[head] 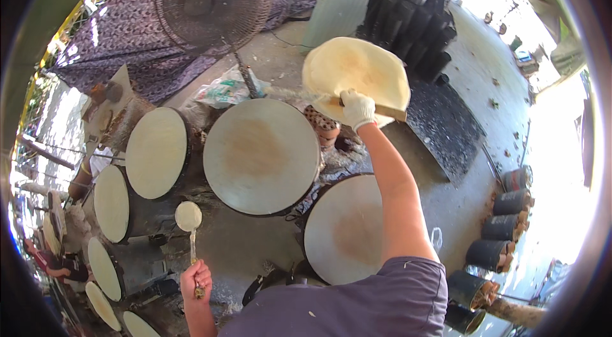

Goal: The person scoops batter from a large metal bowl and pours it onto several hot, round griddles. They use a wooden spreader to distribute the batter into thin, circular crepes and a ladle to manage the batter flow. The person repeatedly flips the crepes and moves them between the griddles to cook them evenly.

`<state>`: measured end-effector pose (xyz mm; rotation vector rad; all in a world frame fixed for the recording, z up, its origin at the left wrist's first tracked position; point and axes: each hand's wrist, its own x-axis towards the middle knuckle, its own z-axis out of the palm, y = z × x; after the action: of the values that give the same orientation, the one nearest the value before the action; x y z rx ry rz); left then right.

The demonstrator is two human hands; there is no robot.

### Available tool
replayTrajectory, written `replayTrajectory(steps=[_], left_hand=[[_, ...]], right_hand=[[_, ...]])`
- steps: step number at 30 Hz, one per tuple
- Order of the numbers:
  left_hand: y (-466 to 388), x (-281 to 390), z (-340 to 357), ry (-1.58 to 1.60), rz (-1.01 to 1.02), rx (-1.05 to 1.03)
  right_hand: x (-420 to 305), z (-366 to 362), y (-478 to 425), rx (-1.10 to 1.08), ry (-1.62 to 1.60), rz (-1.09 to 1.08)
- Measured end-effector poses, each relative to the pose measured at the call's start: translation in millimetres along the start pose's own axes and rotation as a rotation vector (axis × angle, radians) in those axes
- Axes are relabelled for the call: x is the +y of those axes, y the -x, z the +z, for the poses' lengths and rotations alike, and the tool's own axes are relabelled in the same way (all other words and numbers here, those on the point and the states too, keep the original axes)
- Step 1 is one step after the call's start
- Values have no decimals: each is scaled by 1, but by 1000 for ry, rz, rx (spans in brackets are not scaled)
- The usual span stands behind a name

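Observation:
My right hand (358,106), in a white knit glove, grips a flat wooden stick (389,111), whose left part looks coated in pale batter. Beneath and beyond it spreads a large round, pale-yellow thin crepe (356,62), browned in the middle. Whether it is one sheet or a stack I cannot tell. My bare left hand (196,278) holds a ladle (189,216) by its handle, its bowl full of pale batter. Just beyond the ladle is a round griddle (260,157) with a brownish centre. Another such griddle (342,236) lies partly under my right arm.
Several drum stoves at left carry round tops covered in pale batter (157,153). A pedestal fan (213,0) stands ahead. Black cylinders (401,16) are piled beyond a dark board (440,122). Cans (497,227) line the right side. Another person (67,265) is at far left.

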<state>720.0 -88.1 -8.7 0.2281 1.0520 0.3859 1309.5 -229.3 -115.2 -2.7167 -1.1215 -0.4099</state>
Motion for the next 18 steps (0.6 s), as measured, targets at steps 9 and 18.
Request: replayTrajectory(steps=[9, 18], left_hand=[[41, -5, -48, 111, 164, -116], [132, -33, -127, 303, 528, -46]], right_hand=[[-74, -28, -20, -406, -133, -15], [-250, 20, 27, -436, -666, -363]])
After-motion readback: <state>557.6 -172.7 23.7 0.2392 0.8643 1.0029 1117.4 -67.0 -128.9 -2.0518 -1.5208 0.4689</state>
